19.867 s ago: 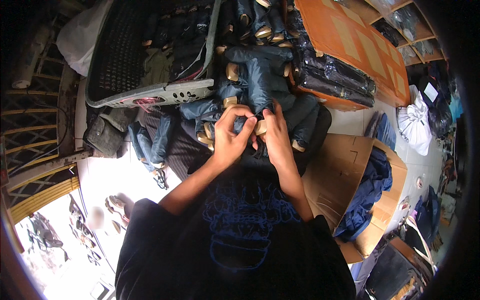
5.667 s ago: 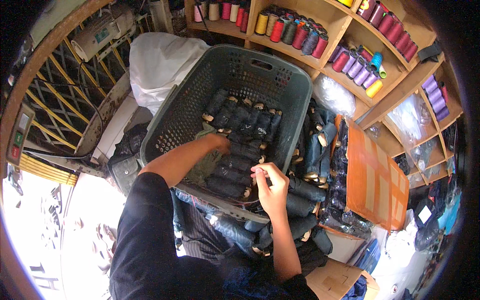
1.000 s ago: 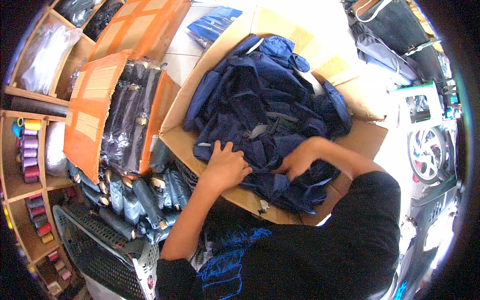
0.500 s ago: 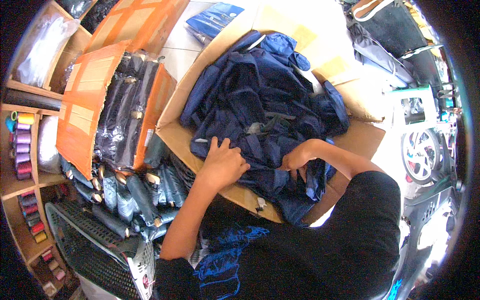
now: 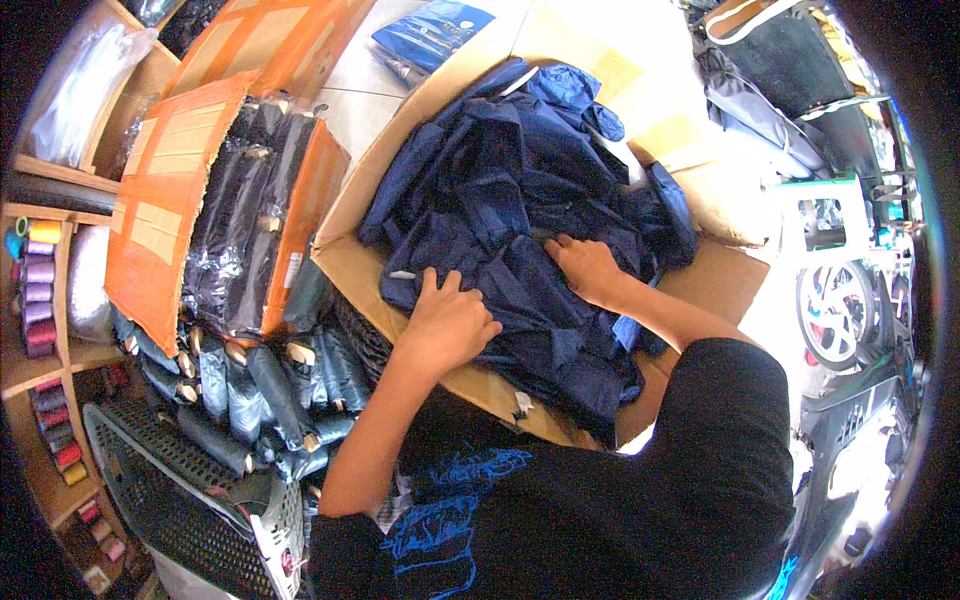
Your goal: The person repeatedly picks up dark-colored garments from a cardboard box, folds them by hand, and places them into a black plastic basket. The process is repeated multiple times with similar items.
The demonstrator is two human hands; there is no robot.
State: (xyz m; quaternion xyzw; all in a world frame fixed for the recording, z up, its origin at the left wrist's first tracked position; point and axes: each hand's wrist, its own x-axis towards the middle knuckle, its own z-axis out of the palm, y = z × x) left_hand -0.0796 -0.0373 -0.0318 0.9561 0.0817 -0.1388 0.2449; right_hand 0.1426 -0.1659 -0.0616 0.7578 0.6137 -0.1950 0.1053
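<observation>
A heap of dark blue fabric with a slight sheen fills an open cardboard box in front of me. My left hand is at the box's near left side, fingers bent and closed on the fabric's edge. A small white strip shows on the cloth beside it. Farther right, my right hand lies on the heap, its fingers curled into the fabric. The fingertips of the right hand are partly hidden by folds. Between both hands the cloth spreads down over the near rim.
On the left, an orange-taped carton holds dark plastic-wrapped bundles. Below it lie several rolled dark bundles with wooden ends and a grey perforated basket. Thread spools line a wooden shelf. A motorbike wheel stands at right.
My right hand has moved up and left, from the near right of the heap toward its middle. The fabric near the box's front has shifted and spread. My left hand has stayed nearly in place.
</observation>
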